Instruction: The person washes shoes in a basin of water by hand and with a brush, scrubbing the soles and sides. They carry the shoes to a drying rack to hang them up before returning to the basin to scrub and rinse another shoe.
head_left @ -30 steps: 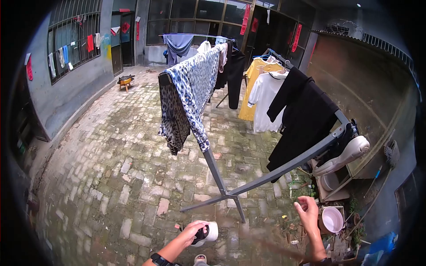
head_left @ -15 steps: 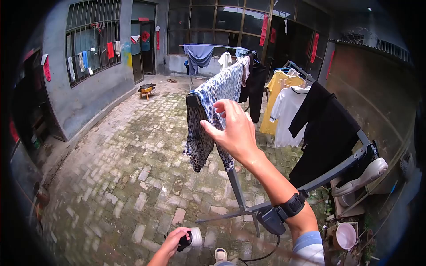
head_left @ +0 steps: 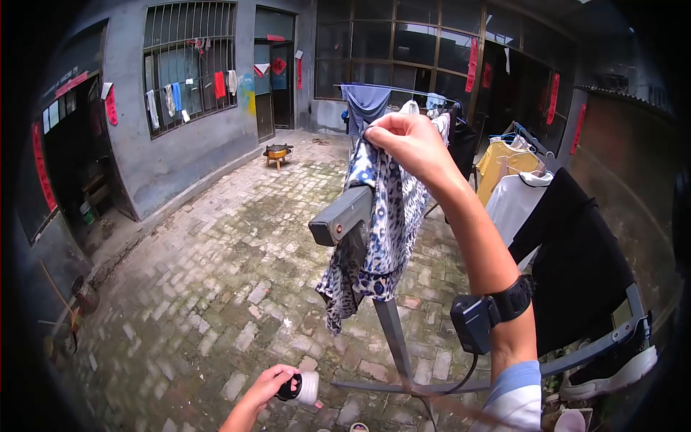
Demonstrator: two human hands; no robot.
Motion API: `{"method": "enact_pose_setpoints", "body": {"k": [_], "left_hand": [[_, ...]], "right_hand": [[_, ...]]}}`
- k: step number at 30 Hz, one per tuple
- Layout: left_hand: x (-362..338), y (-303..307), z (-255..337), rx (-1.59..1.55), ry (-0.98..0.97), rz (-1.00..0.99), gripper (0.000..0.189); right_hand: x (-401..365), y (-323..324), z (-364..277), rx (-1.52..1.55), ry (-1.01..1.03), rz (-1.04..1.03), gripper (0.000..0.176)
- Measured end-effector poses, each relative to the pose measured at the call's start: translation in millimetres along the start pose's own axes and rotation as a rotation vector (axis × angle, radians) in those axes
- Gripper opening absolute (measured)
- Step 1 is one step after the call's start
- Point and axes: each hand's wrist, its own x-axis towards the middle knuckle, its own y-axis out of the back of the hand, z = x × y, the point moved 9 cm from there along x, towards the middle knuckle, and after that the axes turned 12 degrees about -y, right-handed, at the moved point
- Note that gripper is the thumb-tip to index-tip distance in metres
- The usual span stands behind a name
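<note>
Over the near end of the grey rack bar [head_left: 342,216] hangs the leopard-print garment [head_left: 385,230], bunched now, top edge pulled up. Right hand [head_left: 412,144]: grip pinches that top edge, fingers pressed together on the cloth. Half a second ago it lay flatter on spread fabric; a second ago it was low, off the rack. Reads as the garment being gathered off the bar, not yet clear. Left hand [head_left: 268,383] low, grip closed round a white container [head_left: 306,387], as before. Black garment [head_left: 576,252] and white shirt [head_left: 515,201] hang beyond; brick floor [head_left: 201,288] below.
</note>
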Motion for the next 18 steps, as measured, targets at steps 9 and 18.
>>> {"method": "enact_pose_setpoints", "body": {"k": [9,18], "left_hand": [[42,6,64,0.190,-0.099,-0.154,0.018],[107,18,103,0.240,-0.155,-0.692,0.016]], "right_hand": [[6,78,158,-0.040,-0.532,0.092,0.033],[-188,50,44,0.056,-0.121,0.553,0.021]]}}
